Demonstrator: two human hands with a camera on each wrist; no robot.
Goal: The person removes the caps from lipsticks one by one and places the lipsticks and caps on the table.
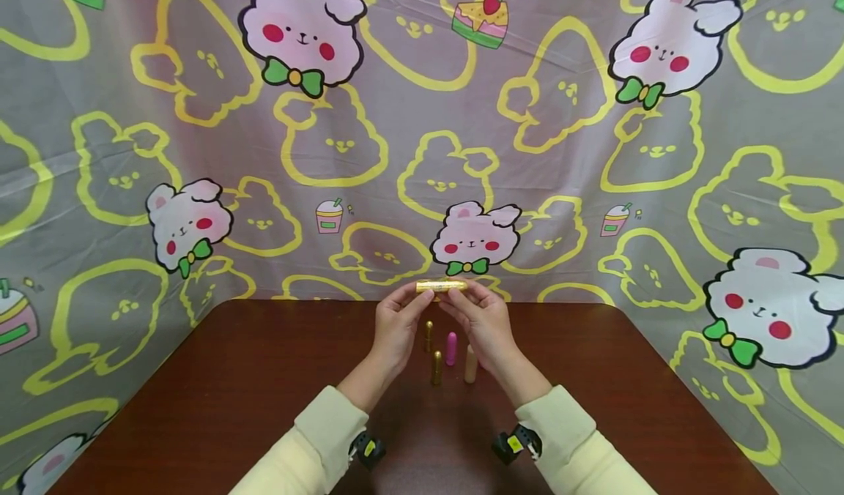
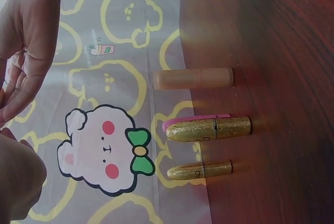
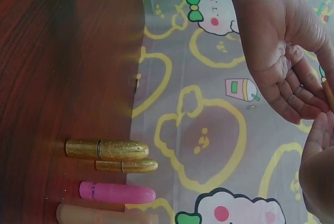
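A gold lipstick tube [image 1: 440,286] is held level above the table, near its far edge. My left hand [image 1: 398,328] pinches its left end between thumb and fingers. At the other end, my right hand [image 1: 485,325] grips it the same way. Below the hands stand a front gold tube [image 1: 437,369], a smaller gold tube [image 1: 428,336] farther back, and a pink tube [image 1: 451,349]. A beige tube [image 1: 470,365] stands upright on the right, its edge overlapped by the right wrist. In the left wrist view the pink tube is mostly hidden behind the larger gold one.
The dark reddish-brown table [image 1: 264,392] reaches back to a grey cloth [image 1: 369,209] printed with cartoon rabbits, which hangs behind and along both sides. Black wrist devices [image 1: 369,449] are strapped near the pale yellow sleeves [image 1: 310,440].
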